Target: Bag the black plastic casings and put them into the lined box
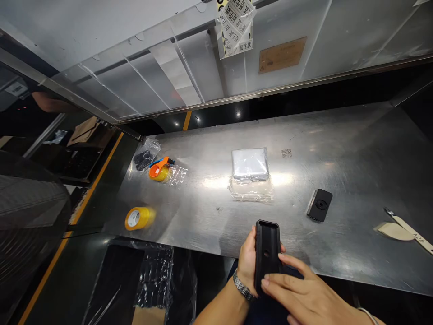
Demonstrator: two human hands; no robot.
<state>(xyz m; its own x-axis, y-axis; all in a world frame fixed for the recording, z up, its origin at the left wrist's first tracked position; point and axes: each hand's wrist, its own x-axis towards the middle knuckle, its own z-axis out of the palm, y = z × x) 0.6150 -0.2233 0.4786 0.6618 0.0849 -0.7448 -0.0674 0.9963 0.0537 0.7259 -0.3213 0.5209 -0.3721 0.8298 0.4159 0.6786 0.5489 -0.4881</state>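
Observation:
My left hand (pixel 247 262), with a metal watch on its wrist, is wrapped round a long black case (pixel 267 246) at the table's front edge. The case has a hollow inside and a small round hole. My right hand (pixel 297 286) touches the case's lower right side with its fingertips, its fingers extended. Right of the case, a black and silver device (pixel 320 205) with a round part lies on the metal table (pixel 203 216). Behind the case sits a stack of clear plastic bags (pixel 250 164).
Yellow tape rolls lie at the left, one (pixel 139 218) near the front and one in an orange dispenser (pixel 160 169). A bag of black pieces (pixel 144 155) is behind. A white-handled tool (pixel 407 230) lies far right. Black plastic bags (pixel 152 271) are below the table.

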